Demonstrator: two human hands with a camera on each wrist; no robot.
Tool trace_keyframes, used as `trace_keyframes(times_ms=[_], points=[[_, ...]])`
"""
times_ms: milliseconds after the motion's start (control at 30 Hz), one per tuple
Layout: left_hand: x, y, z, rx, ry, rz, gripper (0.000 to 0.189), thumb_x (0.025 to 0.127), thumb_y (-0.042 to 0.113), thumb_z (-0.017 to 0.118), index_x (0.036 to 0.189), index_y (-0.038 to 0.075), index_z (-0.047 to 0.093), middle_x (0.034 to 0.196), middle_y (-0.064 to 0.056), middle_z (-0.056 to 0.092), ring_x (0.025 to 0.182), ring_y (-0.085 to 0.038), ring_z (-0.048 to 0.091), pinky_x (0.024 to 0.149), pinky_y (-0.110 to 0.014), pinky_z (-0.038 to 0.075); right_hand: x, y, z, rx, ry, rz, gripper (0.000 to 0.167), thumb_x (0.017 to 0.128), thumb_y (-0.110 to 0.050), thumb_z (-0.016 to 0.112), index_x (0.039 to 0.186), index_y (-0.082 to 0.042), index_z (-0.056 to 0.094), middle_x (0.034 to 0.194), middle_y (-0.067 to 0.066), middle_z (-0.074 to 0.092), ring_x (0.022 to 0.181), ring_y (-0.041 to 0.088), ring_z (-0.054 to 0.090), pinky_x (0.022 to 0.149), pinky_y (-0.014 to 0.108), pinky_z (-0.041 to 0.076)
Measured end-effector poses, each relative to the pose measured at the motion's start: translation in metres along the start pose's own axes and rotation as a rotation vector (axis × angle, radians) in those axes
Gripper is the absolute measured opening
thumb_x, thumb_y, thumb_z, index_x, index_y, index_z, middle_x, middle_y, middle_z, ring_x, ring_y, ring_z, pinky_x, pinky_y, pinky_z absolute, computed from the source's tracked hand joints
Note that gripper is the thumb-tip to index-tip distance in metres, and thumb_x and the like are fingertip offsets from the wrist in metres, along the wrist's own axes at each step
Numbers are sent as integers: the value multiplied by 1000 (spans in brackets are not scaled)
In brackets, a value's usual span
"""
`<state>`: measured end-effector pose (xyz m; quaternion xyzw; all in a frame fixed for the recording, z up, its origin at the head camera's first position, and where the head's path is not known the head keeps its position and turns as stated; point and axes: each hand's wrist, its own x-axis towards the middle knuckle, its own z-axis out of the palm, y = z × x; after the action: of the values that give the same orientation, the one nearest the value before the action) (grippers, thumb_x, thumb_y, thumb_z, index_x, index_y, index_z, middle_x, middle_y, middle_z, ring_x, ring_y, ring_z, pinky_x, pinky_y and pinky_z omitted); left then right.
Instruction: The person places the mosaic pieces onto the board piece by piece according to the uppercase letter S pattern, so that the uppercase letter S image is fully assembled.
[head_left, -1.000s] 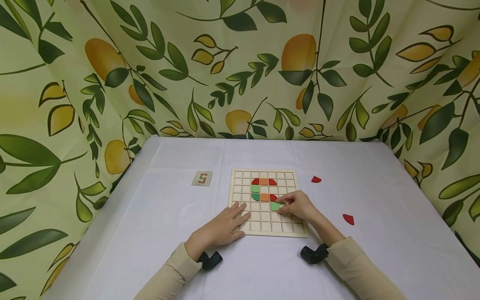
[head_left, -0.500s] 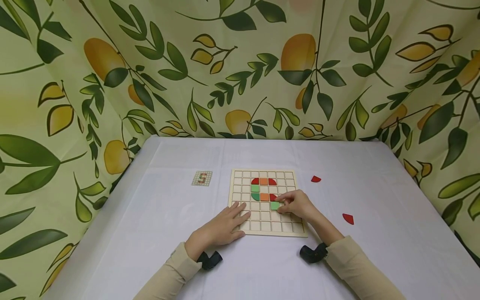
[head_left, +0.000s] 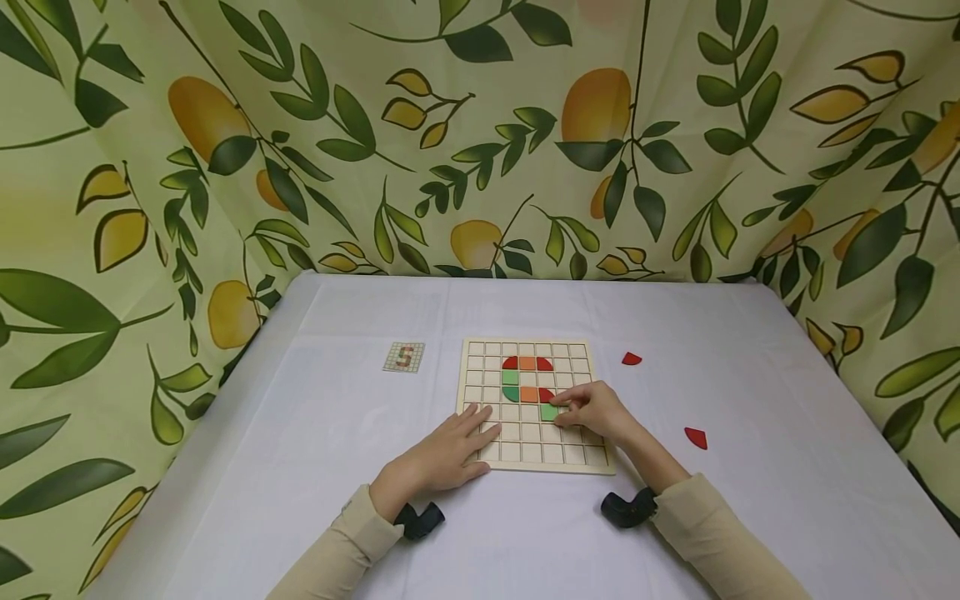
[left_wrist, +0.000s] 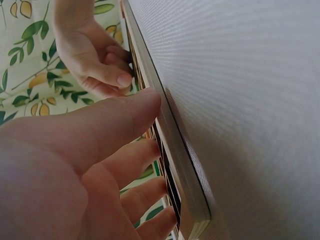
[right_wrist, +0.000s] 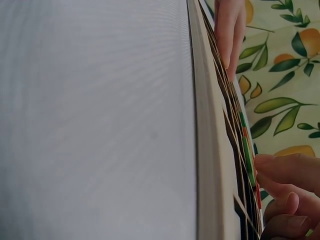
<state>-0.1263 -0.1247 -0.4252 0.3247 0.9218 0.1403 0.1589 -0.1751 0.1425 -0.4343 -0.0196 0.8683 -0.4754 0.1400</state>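
A square wooden grid board (head_left: 551, 468) lies on the white cloth, with red, orange and green tiles set in its cells. My left hand (head_left: 446, 450) rests on its left side with the fingers spread, the thumb near the front edge. At the right of the pattern, my right hand (head_left: 596, 410) pinches a light green square tile (head_left: 549, 412) with thumb and index finger. That tile sits in or on a cell just below a red quarter-round tile (head_left: 546, 395). In the right wrist view, a fingertip touches the green tile (right_wrist: 249, 162) at board level.
Two loose red quarter-round tiles lie right of the board, a farther one (head_left: 632, 359) and a nearer one (head_left: 696, 438). A small pattern card (head_left: 404, 357) showing an S-like figure lies to the left. A leaf-print curtain (head_left: 480, 150) surrounds the table (head_left: 360, 317).
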Motion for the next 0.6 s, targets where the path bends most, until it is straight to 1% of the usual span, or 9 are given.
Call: trace_keyframes(times_ms=[167, 333, 600], points=[[0, 0, 0, 2, -1, 1, 55, 98, 28, 53, 149, 12, 38, 161, -13, 24, 152, -34, 17, 123, -51, 23, -1, 1, -1, -11, 12, -7, 28, 76, -6, 79, 101, 4, 73, 60, -4, 44, 63, 11, 42, 53, 19, 32], [0, 0, 0, 5, 0, 1, 56, 98, 28, 53, 149, 12, 38, 161, -13, 25, 152, -34, 17, 123, -51, 24, -4, 2, -3, -26, 23, 13, 27, 77, -9, 78, 101, 2, 74, 62, -3, 45, 66, 12, 43, 53, 20, 33], [1, 1, 0, 12, 3, 1, 55, 98, 29, 53, 148, 11, 39, 161, -14, 25, 152, -35, 18, 123, -51, 24, -8, 7, -15, -35, 38, 29, 27, 79, -12, 76, 103, 0, 74, 64, -4, 47, 71, 13, 44, 56, 20, 36]])
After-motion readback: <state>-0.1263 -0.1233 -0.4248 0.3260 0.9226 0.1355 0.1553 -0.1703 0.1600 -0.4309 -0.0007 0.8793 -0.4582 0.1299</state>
